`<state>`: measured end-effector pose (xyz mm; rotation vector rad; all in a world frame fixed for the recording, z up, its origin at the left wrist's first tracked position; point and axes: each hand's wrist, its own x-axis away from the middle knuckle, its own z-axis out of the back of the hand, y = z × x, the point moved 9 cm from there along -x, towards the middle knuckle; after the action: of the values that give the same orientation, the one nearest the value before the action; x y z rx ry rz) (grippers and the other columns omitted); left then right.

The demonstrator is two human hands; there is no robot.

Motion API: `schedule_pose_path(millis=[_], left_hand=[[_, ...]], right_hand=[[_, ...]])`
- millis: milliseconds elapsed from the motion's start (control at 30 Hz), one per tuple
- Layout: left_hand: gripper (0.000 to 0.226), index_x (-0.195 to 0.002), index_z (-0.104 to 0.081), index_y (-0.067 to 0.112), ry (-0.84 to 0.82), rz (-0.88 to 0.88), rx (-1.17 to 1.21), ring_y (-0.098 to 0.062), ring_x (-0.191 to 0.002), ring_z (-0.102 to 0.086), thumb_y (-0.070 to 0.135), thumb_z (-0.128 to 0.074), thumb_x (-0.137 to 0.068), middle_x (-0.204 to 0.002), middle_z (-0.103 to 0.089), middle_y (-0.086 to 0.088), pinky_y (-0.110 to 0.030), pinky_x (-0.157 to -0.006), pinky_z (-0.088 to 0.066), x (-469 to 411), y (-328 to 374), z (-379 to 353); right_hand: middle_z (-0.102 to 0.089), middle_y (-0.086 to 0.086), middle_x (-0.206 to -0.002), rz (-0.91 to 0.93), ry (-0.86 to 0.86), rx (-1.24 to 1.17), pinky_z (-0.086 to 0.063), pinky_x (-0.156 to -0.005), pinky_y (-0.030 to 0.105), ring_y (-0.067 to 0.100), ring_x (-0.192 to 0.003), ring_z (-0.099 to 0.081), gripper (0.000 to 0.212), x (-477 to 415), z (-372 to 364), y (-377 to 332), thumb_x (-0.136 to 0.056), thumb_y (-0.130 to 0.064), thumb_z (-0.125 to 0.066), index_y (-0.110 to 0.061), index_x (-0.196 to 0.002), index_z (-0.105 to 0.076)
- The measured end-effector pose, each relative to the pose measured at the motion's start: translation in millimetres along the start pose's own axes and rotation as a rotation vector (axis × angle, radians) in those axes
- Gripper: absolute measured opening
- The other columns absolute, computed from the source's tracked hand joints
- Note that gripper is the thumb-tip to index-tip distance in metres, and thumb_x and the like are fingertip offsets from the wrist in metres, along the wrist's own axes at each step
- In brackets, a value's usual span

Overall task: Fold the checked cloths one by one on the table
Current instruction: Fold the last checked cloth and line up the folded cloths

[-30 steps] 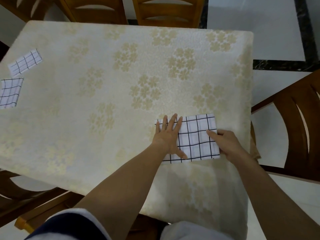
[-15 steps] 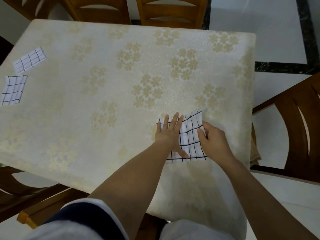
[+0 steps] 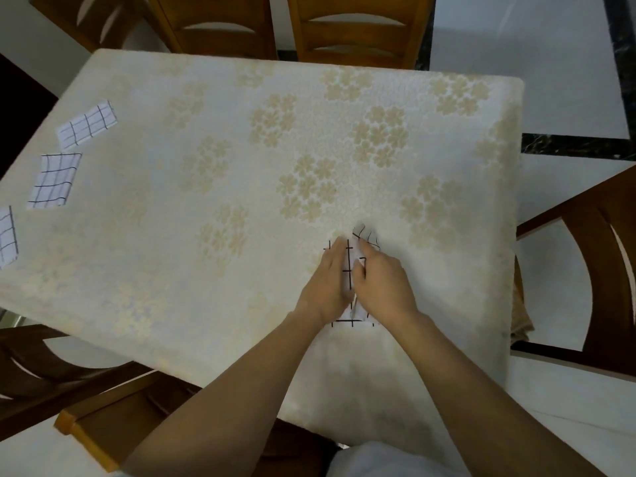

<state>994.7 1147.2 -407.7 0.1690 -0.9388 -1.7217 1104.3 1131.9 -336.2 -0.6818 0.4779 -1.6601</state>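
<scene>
Checked cloth point(image 3: 349, 259) at 5 o'clock on the counter point(image 3: 206, 256), mostly hidden under both hands. Left hand point(image 3: 328, 284) flat, fingers straight, pressing it. Right hand point(image 3: 382, 287) pinches the raised flap. Two folded cloths point(image 3: 87, 125) at 9 o'clock; third cloth point(image 3: 7, 235) cut off by the frame. Wooden chair point(image 3: 358, 25) at 12.

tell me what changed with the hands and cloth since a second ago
The right hand, gripping the checked cloth by its right edge, carried that edge left to the left hand, folding the cloth narrower. The left hand stayed flat on it; the folded cloths did not move.
</scene>
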Motion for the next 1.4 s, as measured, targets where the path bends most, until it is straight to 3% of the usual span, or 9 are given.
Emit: schedule_pose_path(millis=[167,367,533,767,933,1033,1133,1300,1400], left_hand=[[0.056,-0.159,-0.023,0.018,0.147,0.158,-0.047,-0.015,-0.149,-0.029,0.031,-0.04,-0.107,-0.165,-0.026,0.001,-0.032,-0.116,-0.028,37,-38,34],[0.045,-0.14,-0.053,0.023,0.176,0.186,-0.069,-0.019,-0.132,-0.051,0.041,-0.033,-0.105,-0.144,-0.055,0.002,-0.042,-0.112,-0.041,30,-54,39],[0.055,-0.146,-0.05,0.018,0.202,0.146,-0.269,-0.024,-0.142,-0.036,0.047,-0.056,-0.099,-0.155,-0.043,0.001,-0.037,-0.115,-0.034,24,-35,33],[0.05,-0.144,-0.045,0.019,0.229,0.177,-0.381,-0.028,-0.134,-0.04,0.029,-0.057,-0.097,-0.151,-0.041,-0.001,-0.04,-0.109,-0.039,20,-26,35],[0.043,-0.137,-0.056,0.012,0.227,-0.169,-0.487,-0.031,-0.139,-0.043,0.009,-0.057,-0.094,-0.15,-0.048,-0.01,-0.04,-0.117,-0.032,2,26,27],[0.034,-0.121,-0.065,0.009,0.294,-0.268,-0.691,-0.037,-0.132,-0.048,0.009,-0.067,-0.087,-0.142,-0.054,-0.014,-0.045,-0.118,-0.033,-14,43,29],[0.038,-0.103,-0.066,0.013,0.329,-0.206,-0.731,-0.031,-0.103,-0.057,0.003,-0.079,-0.069,-0.113,-0.06,-0.01,-0.04,-0.101,-0.046,-32,52,41],[0.054,-0.142,-0.046,0.014,-0.026,-0.212,-0.646,-0.032,-0.12,-0.051,0.015,-0.068,-0.093,-0.135,-0.05,-0.011,-0.039,-0.103,-0.038,-60,63,16],[0.053,-0.145,-0.039,0.012,-0.149,-0.102,-0.638,-0.034,-0.125,-0.047,0.026,-0.061,-0.099,-0.141,-0.045,-0.014,-0.042,-0.102,-0.04,-71,56,9]], right_hand=[[-0.058,-0.005,-0.093,0.074,-0.235,-0.139,-0.043,-0.074,0.031,0.017,-0.092,-0.057,0.062,1,-46,-21,-0.099,-0.052,-0.043,-0.024,-0.153,-0.028],[-0.058,0.005,-0.131,0.196,0.095,0.007,-0.045,-0.103,0.046,0.028,-0.121,-0.053,0.038,2,-15,22,-0.1,-0.023,-0.053,-0.015,-0.137,-0.056],[-0.008,-0.007,-0.166,0.156,-0.161,0.296,-0.01,-0.121,0.042,0.025,-0.153,0.001,0.05,4,-41,62,-0.105,-0.041,-0.035,-0.033,-0.154,-0.027],[0.009,-0.005,-0.166,0.153,-0.169,0.468,0.001,-0.123,0.043,0.029,-0.151,0.016,0.063,10,-54,76,-0.099,-0.058,-0.007,-0.035,-0.158,-0.006],[-0.014,0.004,-0.165,0.107,-0.034,0.314,-0.014,-0.121,0.045,0.032,-0.151,-0.009,0.057,10,-43,69,-0.103,-0.048,-0.024,-0.025,-0.155,-0.026],[-0.054,0.014,-0.134,-0.026,0.245,0.224,-0.041,-0.101,0.045,0.035,-0.121,-0.048,0.041,16,-13,73,-0.099,-0.032,-0.046,-0.011,-0.132,-0.055],[-0.061,0.011,-0.109,-0.188,0.234,0.174,-0.044,-0.088,0.045,0.033,-0.104,-0.054,0.028,16,-12,87,-0.094,-0.036,-0.057,-0.012,-0.108,-0.063],[-0.064,0.007,-0.102,-0.295,0.137,0.154,-0.047,-0.088,0.042,0.029,-0.101,-0.058,0.026,6,-17,91,-0.092,-0.042,-0.06,-0.017,-0.098,-0.065],[-0.062,0.006,-0.104,-0.317,0.073,0.187,-0.045,-0.09,0.04,0.027,-0.103,-0.057,0.026,1,-20,94,-0.092,-0.043,-0.06,-0.019,-0.095,-0.067]])
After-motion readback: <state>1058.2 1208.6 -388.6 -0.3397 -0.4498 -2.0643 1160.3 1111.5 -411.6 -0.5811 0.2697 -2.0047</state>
